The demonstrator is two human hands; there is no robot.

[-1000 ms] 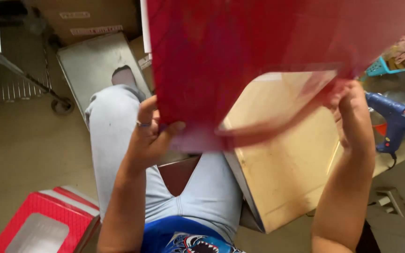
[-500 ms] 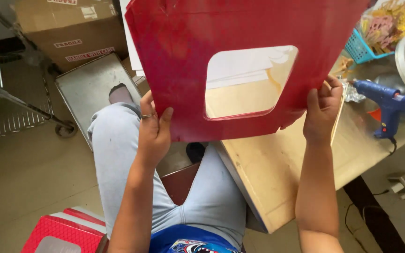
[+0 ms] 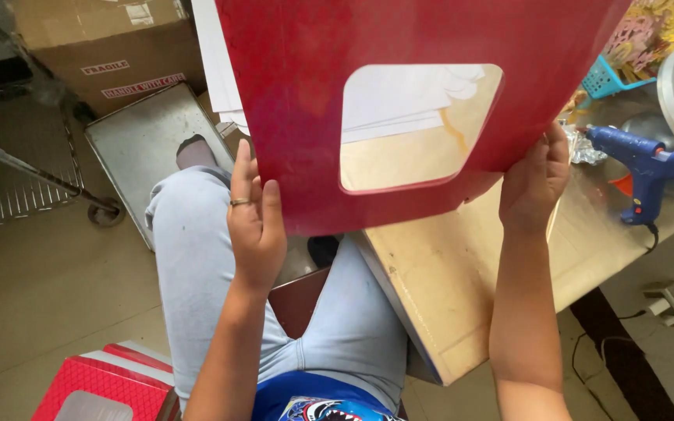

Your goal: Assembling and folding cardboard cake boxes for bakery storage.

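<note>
Both hands are holding up a large red patterned card sheet w/ a rounded square window cut in it (image 3: 399, 117), raised in front of the camera & above the lap. Left hand (image 3: 255, 222) is lying flat against the sheet's lower left edge, fingers straight & together, ring on one finger; thumb is prob. behind the sheet, can't tell. Right hand (image 3: 533, 183) is gripping the lower right edge, fingers curled round it.

Through the window: white paper sheets (image 3: 407, 105) are lying on a pale wooden board tabletop (image 3: 462, 281), which is sitting just right of the person's knee in light grey jeans (image 3: 196, 257).

On the table's right side a blue glue gun (image 3: 641, 168) is resting near crumpled foil (image 3: 583, 148); a teal plastic basket (image 3: 606, 78) is standing further back.

Room: beige floor (image 3: 33, 296), a grey metal tray (image 3: 146, 144) lying by the knee, a brown cardboard box (image 3: 111, 47) behind it, a wire rack on castors (image 3: 9, 164) at left, and a red-and-white patterned box w/ a clear window (image 3: 99, 390) at bottom left.
</note>
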